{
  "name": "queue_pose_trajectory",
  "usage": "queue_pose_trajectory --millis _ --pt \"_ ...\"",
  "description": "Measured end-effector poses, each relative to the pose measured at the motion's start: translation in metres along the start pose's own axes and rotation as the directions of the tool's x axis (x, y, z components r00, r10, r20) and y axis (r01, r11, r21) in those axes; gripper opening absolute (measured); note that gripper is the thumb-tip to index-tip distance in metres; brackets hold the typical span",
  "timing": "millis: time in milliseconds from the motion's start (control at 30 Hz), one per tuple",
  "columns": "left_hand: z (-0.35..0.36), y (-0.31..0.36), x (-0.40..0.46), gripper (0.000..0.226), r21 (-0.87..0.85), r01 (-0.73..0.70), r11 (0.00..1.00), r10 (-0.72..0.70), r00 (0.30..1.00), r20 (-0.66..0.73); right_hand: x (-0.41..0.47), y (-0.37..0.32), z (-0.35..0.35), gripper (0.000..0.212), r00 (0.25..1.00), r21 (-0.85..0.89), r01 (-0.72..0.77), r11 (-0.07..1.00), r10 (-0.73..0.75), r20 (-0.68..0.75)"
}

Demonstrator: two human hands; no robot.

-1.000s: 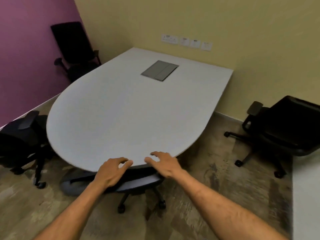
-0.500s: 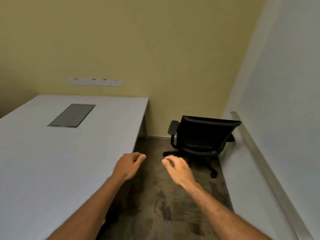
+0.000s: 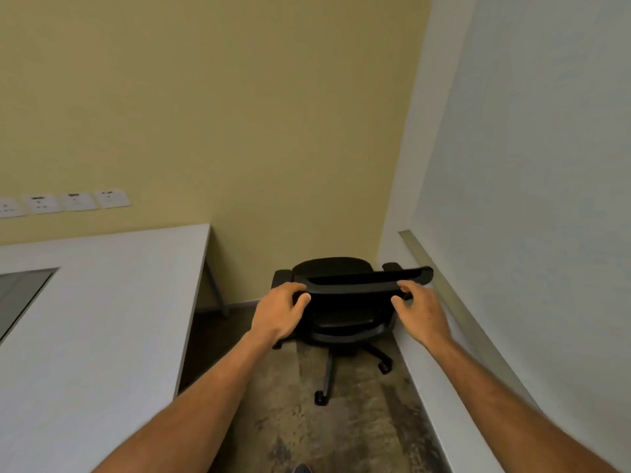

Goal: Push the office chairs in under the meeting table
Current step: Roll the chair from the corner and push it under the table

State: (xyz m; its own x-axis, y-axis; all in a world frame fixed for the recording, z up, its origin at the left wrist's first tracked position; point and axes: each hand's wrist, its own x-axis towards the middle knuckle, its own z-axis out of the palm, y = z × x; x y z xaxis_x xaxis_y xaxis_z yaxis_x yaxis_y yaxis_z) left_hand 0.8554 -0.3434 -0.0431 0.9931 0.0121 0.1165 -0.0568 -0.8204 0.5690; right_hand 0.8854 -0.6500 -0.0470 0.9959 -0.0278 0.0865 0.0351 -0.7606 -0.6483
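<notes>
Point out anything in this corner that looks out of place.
The black office chair stands in the corner by the white wall, clear of the meeting table, not tucked under it. Nothing looks spilled or damaged.

Place: small office meeting room
Evidence: long white surface (image 3: 102, 336), black swivel chair (image 3: 341, 302), wall sockets (image 3: 65, 202)

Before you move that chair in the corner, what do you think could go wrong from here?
1. The chair sits close to the ledge on its right; swinging it round may knock the backrest or an armrest against it.
2. The table has a leg near its far corner, so the wheeled base might catch on it.
3. The left hand and right hand are at the backrest's ends, where fingers could get pinched against the table edge.
</notes>
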Motion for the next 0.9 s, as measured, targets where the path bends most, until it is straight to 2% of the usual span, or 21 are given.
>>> queue_pose_trajectory --millis 133,233,300,400,467,533,600,767,900 --pt "0.025 -0.021 0.101 0.047 0.03 -0.005 1.0 0.003 0.998 0.067 0.081 0.021 0.015 0.049 0.997 -0.092 -0.082 0.992 0.083 0.002" --pt "0.049 -0.031 0.157 0.05 0.046 -0.017 0.999 0.008 0.981 0.191 0.127 0.044 0.03 0.046 0.993 -0.134 -0.115 0.984 0.118 0.012" --pt "0.077 -0.046 0.201 0.055 0.048 -0.002 0.999 -0.013 0.953 0.302 0.166 0.065 0.049 0.045 0.979 -0.145 -0.197 0.97 0.202 0.021" --pt "0.086 -0.046 0.201 0.066 0.049 -0.007 0.999 -0.016 0.886 0.463 0.171 0.084 0.054 0.049 0.963 -0.171 -0.252 0.952 0.264 0.048" --pt "0.103 -0.057 0.201 0.073 0.072 -0.006 0.997 -0.034 0.838 0.545 0.178 0.094 0.071 0.049 0.948 -0.296 -0.236 0.926 0.285 0.138" --pt "0.111 -0.066 0.198 0.077 0.133 0.0 0.991 -0.076 0.822 0.564 0.178 0.09 0.088 0.046 0.946 -0.44 -0.173 0.881 0.273 0.175" --pt "0.112 -0.07 0.201 0.076 0.194 0.021 0.981 -0.126 0.828 0.547 0.177 0.077 0.099 0.046 0.958 -0.531 -0.137 0.836 0.248 0.144" --pt "0.103 -0.079 0.196 0.055 0.294 0.051 0.954 -0.201 0.838 0.507 0.159 0.061 0.114 0.039 0.985 -0.534 -0.096 0.84 0.157 0.07" --pt "0.085 -0.076 0.175 0.054 0.369 0.052 0.928 -0.233 0.853 0.468 0.146 0.043 0.116 0.045 0.969 -0.566 -0.065 0.822 0.187 0.161"
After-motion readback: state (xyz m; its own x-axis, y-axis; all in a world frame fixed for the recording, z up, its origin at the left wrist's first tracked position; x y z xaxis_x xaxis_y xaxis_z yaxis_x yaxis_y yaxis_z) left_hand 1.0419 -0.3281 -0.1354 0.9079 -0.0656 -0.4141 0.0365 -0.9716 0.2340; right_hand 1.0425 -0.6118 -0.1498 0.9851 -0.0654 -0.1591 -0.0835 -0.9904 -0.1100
